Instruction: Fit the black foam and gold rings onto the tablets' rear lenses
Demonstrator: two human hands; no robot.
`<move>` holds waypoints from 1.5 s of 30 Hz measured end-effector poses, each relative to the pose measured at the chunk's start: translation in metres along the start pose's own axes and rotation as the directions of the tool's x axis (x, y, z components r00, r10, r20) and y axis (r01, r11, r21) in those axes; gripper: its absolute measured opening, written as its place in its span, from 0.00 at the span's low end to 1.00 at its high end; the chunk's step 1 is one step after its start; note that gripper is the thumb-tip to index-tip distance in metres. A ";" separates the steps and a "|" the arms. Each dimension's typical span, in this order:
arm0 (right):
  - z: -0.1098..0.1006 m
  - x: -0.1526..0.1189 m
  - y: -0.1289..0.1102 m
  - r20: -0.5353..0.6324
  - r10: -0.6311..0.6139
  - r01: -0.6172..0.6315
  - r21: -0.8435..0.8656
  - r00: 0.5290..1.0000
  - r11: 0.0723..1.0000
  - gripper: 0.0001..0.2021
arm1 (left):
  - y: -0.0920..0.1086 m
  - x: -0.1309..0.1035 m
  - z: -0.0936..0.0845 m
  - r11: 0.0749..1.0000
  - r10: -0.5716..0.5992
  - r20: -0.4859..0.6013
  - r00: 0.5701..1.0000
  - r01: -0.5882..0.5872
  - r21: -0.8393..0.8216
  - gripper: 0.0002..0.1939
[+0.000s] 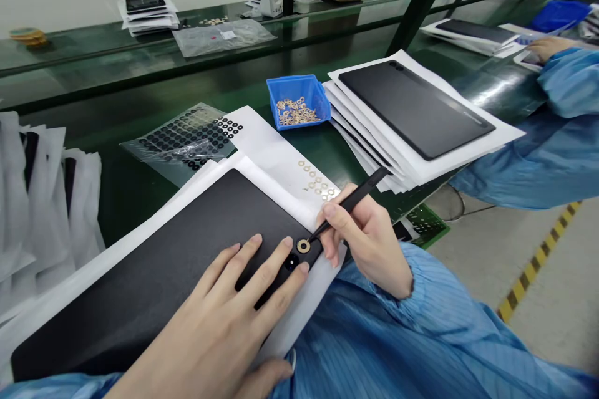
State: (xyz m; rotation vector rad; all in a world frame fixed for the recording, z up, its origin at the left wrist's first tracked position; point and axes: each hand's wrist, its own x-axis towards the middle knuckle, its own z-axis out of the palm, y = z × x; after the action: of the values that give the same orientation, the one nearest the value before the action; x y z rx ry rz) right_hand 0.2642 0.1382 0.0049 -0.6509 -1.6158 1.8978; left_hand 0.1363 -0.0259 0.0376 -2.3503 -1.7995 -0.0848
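A dark tablet back cover (pixel 154 262) lies on white paper in front of me. My left hand (pixel 238 312) rests flat on it, fingers spread, beside the dark camera hole (pixel 292 261). My right hand (pixel 362 237) grips black tweezers (pixel 362 190), whose tip touches a gold ring (pixel 304 246) around the other camera hole at the cover's corner. Just beyond, several pale rings (pixel 318 184) sit on a white sheet (pixel 269 143). Farther left lies a clear sheet with rows of black rings (pixel 187 137).
A blue bin (pixel 299 103) holds many small gold rings. Right of it, another dark cover (pixel 412 109) tops a paper-layered stack. Paper-wrapped pieces (pixel 42 212) stand at left. A co-worker's blue sleeve (pixel 571 81) is at far right. A dark post (pixel 421 0) rises behind the stack.
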 end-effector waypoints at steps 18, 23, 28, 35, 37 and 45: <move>-0.001 -0.003 -0.001 0.011 -0.070 0.071 -0.099 0.997 0.993 0.16 | 0.001 0.001 0.001 0.998 -0.006 0.048 0.999 0.009 -0.054 0.35; -0.002 -0.009 0.005 0.018 -0.270 0.268 -0.197 0.963 0.943 0.09 | 0.002 0.008 -0.005 1.000 -0.028 0.045 0.999 0.029 -0.003 0.39; 0.000 -0.014 0.013 -0.022 -0.410 0.404 -0.137 0.912 0.905 0.04 | -0.001 0.021 -0.007 0.998 -0.062 0.104 0.993 0.063 -0.009 0.38; -0.002 -0.015 0.014 0.015 -0.413 0.413 -0.094 0.910 0.906 0.02 | 0.004 0.023 -0.003 0.987 -0.154 0.152 0.976 0.160 -0.024 0.35; -0.004 -0.015 0.016 0.018 -0.409 0.409 -0.097 0.912 0.907 0.02 | 0.005 0.023 -0.004 0.987 -0.150 0.155 0.976 0.156 -0.028 0.35; -0.005 -0.017 0.019 0.040 -0.464 0.463 -0.188 0.885 0.866 0.03 | -0.002 0.036 -0.015 0.994 -0.100 0.217 0.971 0.106 -0.015 0.33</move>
State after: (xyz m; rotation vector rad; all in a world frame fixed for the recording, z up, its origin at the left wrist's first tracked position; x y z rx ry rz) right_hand 0.2777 0.1278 -0.0146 -0.2992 -1.7751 1.3986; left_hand 0.1454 0.0064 0.0586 -2.3621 -2.0301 0.1396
